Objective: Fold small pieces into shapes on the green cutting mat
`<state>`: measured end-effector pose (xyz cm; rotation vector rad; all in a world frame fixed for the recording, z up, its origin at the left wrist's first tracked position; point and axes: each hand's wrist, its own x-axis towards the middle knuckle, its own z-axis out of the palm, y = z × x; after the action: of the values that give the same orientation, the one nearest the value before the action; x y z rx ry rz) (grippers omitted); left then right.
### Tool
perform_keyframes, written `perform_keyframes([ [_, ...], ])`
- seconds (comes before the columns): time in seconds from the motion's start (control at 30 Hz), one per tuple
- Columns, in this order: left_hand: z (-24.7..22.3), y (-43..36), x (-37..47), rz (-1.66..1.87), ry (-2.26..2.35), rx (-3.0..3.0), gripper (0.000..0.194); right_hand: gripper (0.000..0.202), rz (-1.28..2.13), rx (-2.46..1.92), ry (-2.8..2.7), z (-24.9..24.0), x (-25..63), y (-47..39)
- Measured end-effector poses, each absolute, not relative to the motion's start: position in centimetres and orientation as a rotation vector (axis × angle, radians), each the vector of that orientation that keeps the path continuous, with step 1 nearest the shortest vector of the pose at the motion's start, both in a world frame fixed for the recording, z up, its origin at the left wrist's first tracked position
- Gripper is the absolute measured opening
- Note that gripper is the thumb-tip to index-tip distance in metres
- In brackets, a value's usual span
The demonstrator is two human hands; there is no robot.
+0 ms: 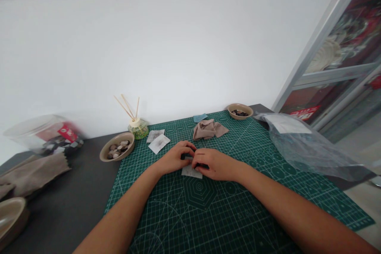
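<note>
A small white sachet (192,173) lies on the green cutting mat (166,206), partly covered by both hands. My left hand (178,156) has its fingers curled over the sachet's upper left side. From the right, my right hand (212,163) bends its fingers down onto the same sachet. The fingertips of the two hands nearly meet, and what lies between them is too small to make out. Two more pale sachets (159,143) rest beyond my left hand. A crumpled brown cloth (206,129) is behind my right hand.
A bowl of brown and pale pieces (104,154) and a reed diffuser (138,129) stand left. Behind are a blue piece (200,118) and another bowl (251,111). A plastic bag (309,151) lies right. Far left are a clear jar (32,127), cloth (38,172) and bowl (22,216).
</note>
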<state>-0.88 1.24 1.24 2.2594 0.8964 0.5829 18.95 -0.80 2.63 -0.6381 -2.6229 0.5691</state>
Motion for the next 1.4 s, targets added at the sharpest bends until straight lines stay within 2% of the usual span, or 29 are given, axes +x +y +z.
perform_keyframes([
  [0.73,1.04,1.29,-0.95,0.590,0.884,2.280,0.015,0.011,0.597,-0.665,-2.602,2.69,19.12,-0.79],
  [1.2,1.35,1.18,-0.78,0.570,0.910,2.261,0.010,0.019,0.630,-0.622,-2.641,2.71,18.98,-0.78],
  [1.4,1.15,1.25,-0.87,0.576,0.903,2.269,0.014,0.019,0.571,-0.619,-2.659,2.37,19.16,-0.57],
])
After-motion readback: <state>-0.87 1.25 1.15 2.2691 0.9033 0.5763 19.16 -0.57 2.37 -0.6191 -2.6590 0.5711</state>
